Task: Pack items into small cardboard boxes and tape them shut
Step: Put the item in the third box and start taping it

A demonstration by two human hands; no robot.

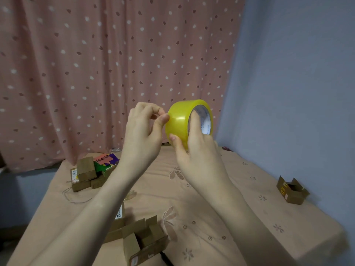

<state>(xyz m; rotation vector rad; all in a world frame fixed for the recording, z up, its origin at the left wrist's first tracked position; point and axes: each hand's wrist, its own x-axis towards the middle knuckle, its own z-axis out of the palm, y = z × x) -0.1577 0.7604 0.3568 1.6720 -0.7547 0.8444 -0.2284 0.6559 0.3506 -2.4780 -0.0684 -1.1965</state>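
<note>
A yellow roll of packing tape (180, 120) is held up in the air above the bed. My right hand (194, 150) grips it, with a finger through the core and the thumb under the roll. My left hand (144, 129) is at the roll's left side, thumb and forefinger pinched together against the tape's surface. A small cardboard box (144, 240) with its flaps open stands low in view between my forearms; its inside is dark and I cannot tell what it holds.
A pile of closed small boxes (84, 173) with colourful packets (105, 162) lies at the far left of the beige bedspread (201, 217). Another open box (292, 191) sits at the right near the blue wall. A thin cord (71, 196) trails by the pile.
</note>
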